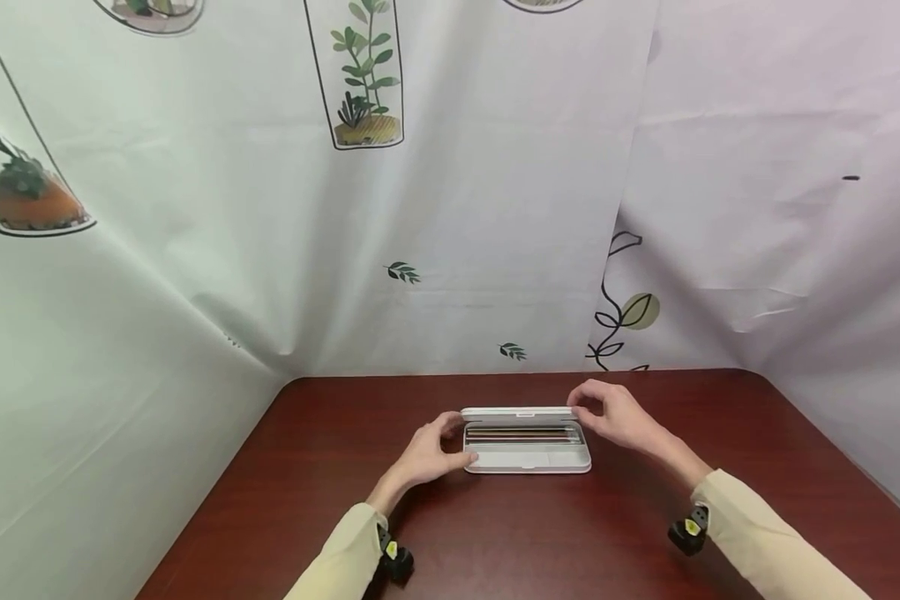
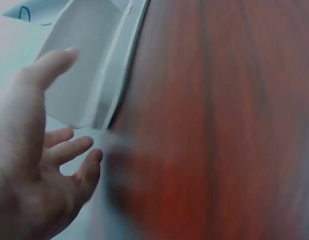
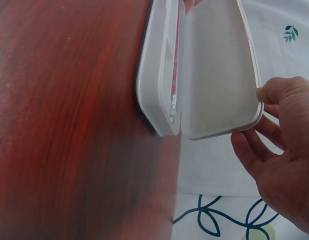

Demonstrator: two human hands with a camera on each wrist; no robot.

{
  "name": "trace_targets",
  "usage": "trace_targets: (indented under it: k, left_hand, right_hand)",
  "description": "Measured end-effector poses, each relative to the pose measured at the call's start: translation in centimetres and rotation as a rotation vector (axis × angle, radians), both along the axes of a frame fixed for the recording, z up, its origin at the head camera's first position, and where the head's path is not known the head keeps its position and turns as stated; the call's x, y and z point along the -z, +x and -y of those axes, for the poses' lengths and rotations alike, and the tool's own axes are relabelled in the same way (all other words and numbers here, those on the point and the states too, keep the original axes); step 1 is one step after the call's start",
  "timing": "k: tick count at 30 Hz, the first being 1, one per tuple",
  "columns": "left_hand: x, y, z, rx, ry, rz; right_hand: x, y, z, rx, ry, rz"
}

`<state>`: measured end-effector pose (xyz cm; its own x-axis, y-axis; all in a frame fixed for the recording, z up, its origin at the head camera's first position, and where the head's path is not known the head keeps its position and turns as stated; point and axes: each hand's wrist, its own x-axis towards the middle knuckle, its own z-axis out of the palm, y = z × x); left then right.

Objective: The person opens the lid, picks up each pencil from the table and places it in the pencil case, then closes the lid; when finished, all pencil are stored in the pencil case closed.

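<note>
A white pencil case (image 1: 525,459) lies on the table with its lid (image 1: 517,413) raised at the back. Several thin pencils (image 1: 521,433) lie in a row inside, along the rear. My left hand (image 1: 427,450) is at the case's left end, thumb by the front corner and fingers toward the back. In the left wrist view those fingers look spread and loosely bent, with none curled round the case. At the lid's right corner, my right hand (image 3: 289,140) pinches the edge between thumb and fingers. A red pencil (image 3: 175,75) shows inside the case in the right wrist view.
The dark reddish table (image 1: 525,533) extends around the case. Behind it and at both sides hangs a white cloth (image 1: 465,208) printed with plants and jars. Small black cameras (image 1: 688,532) sit on both wrists.
</note>
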<state>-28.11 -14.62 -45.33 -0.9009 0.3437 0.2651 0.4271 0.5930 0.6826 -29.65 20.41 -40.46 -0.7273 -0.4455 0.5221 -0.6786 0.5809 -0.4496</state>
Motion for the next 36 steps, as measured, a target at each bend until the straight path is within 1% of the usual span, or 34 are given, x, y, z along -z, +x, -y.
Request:
trace_targets:
  k: [3, 4, 6, 7, 9, 11, 14, 17, 21, 25, 27, 32, 36]
  left_hand:
    - [-1.3, -0.2, 0.5, -0.091, -0.005, -0.178]
    - [-1.8, -0.3, 0.5, -0.126, 0.006, -0.236]
    - [-2.7, -0.7, 0.5, -0.176, 0.043, -0.339]
    - [-3.0, -0.8, 0.4, -0.186, 0.059, -0.379]
    - [-3.4, -0.9, 0.1, -0.169, 0.088, -0.424]
    - [-3.4, -0.8, -0.3, -0.118, 0.115, -0.426]
    - [-3.2, -0.7, -0.9, -0.022, 0.134, -0.394]
    - [-3.0, -0.6, -1.5, 0.029, 0.127, -0.368]
    - [-2.8, -0.6, -2.2, 0.048, 0.120, -0.351]
    - [-2.5, -0.7, -2.6, 0.074, 0.118, -0.338]
    - [-2.3, -0.6, -2.8, 0.085, 0.099, -0.346]
    - [-2.0, -0.5, -2.9, 0.100, 0.043, -0.398]
    - [-1.8, -0.4, -2.8, 0.103, 0.027, -0.400]
  right_hand:
    - [-0.1, 0.0, 0.0, -0.008, 0.003, -0.017]
    - [-0.1, 0.0, 0.0, -0.007, 0.005, -0.024]
    - [-0.1, 0.1, 0.0, -0.011, 0.007, -0.037]
    - [0.0, 0.2, -0.1, -0.016, 0.008, -0.039]
    - [0.1, 0.3, -0.1, -0.027, 0.007, -0.042]
    - [0.4, 0.3, -0.1, -0.042, 0.004, -0.043]
    - [0.7, 0.4, 0.0, -0.057, 0.001, -0.050]
    - [1.0, 0.4, 0.0, -0.070, -0.012, -0.072]
    - [1.1, 0.5, 0.0, -0.087, -0.026, -0.094]
    - [1.2, 0.6, -0.1, -0.087, -0.016, -0.097]
    - [1.3, 0.7, -0.1, -0.083, -0.008, -0.097]
    - [1.5, 0.8, -0.1, -0.093, 0.013, -0.121]
    - [1.6, 1.0, -0.1, -0.100, 0.030, -0.143]
